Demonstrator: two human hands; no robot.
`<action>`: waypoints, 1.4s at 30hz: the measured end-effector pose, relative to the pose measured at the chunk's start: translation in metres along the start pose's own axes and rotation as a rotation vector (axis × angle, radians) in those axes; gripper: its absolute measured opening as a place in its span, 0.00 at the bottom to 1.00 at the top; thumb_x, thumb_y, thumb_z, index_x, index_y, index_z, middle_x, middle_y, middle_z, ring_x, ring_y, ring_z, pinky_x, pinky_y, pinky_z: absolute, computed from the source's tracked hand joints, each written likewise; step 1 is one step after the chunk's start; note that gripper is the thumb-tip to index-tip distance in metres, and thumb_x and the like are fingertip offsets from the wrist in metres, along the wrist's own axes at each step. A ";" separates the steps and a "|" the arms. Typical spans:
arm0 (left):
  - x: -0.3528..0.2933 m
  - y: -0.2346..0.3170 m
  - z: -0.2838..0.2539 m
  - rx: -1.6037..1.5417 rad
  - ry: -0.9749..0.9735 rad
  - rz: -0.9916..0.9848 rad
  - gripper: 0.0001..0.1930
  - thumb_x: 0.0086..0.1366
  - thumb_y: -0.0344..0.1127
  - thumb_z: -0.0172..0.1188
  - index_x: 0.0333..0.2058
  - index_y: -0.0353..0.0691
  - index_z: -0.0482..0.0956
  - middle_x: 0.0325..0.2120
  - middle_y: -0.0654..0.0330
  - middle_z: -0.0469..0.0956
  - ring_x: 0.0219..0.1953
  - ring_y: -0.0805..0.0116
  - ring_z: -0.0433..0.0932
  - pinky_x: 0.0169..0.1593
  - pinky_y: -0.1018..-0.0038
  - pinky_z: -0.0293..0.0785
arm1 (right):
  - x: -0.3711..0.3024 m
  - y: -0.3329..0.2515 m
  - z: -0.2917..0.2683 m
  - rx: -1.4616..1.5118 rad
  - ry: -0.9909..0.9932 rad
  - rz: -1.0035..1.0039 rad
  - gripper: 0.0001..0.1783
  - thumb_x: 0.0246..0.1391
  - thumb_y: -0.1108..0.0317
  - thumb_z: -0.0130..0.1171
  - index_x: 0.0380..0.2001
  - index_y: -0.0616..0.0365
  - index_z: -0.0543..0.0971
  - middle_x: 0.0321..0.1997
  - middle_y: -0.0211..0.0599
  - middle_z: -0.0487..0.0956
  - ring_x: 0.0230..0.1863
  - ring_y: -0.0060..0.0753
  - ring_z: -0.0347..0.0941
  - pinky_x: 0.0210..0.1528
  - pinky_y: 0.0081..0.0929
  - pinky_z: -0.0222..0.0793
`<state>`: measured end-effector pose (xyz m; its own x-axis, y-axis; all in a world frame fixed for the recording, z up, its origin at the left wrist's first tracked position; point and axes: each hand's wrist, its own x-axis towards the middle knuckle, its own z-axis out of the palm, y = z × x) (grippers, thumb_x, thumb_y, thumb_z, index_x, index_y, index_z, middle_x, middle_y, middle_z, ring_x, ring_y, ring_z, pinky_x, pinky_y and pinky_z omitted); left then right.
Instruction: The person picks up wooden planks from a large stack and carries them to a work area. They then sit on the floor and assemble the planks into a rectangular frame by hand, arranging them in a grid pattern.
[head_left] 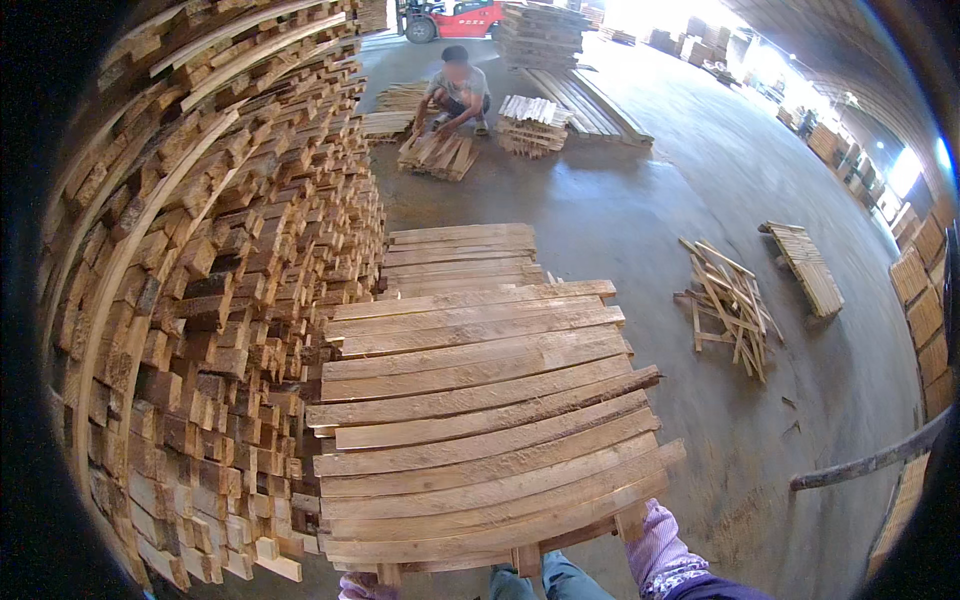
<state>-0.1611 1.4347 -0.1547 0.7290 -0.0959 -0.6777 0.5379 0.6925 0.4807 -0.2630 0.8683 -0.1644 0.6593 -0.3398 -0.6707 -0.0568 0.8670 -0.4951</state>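
A stack of rough wooden planks [480,415] lies right in front of me, the planks running crosswise with uneven ends. Short block ends [526,560] show under its near edge. At the near right corner, my right hand [652,515], in purple-and-white striped cloth, is against the stack beside a block end; its fingers are hidden. My left hand [362,587] is mostly cut off by the lower edge of the view, with only pinkish cloth showing below the near left corner. Whether either hand grips the wood cannot be seen.
A tall pile of stacked timber [220,300] rises along my left. Another plank stack [460,250] stands just beyond mine. Loose sticks [730,300] and a slatted stack [805,268] lie on the right floor. Farther off, a person [455,95] crouches over boards, near a red forklift [455,20].
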 end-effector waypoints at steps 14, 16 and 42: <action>0.056 0.023 0.058 0.178 -0.084 -0.039 0.24 0.59 0.51 0.67 0.49 0.45 0.77 0.45 0.59 0.81 0.47 0.55 0.80 0.49 0.55 0.80 | -0.019 0.027 -0.027 -0.093 0.149 -0.136 0.17 0.62 0.62 0.50 0.50 0.55 0.78 0.51 0.37 0.80 0.49 0.39 0.78 0.54 0.46 0.72; 0.069 0.026 0.075 0.223 -0.105 -0.049 0.24 0.59 0.51 0.67 0.49 0.45 0.77 0.45 0.59 0.81 0.47 0.55 0.80 0.49 0.55 0.80 | -0.024 0.034 -0.027 -0.120 0.180 -0.167 0.16 0.62 0.62 0.51 0.50 0.55 0.78 0.51 0.37 0.80 0.49 0.39 0.78 0.54 0.46 0.72; 0.260 -0.058 0.331 0.898 -0.782 -0.379 0.22 0.58 0.51 0.67 0.46 0.45 0.78 0.43 0.58 0.82 0.45 0.54 0.81 0.48 0.56 0.79 | -0.133 0.231 -0.044 -0.229 1.054 -0.407 0.14 0.60 0.62 0.52 0.45 0.54 0.80 0.46 0.35 0.82 0.46 0.37 0.78 0.52 0.44 0.73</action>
<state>0.1374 1.1327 -0.1750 0.3556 -0.7944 -0.4924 0.6432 -0.1743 0.7456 -0.3973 1.0978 -0.2139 -0.2881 -0.8086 -0.5131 -0.1895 0.5733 -0.7971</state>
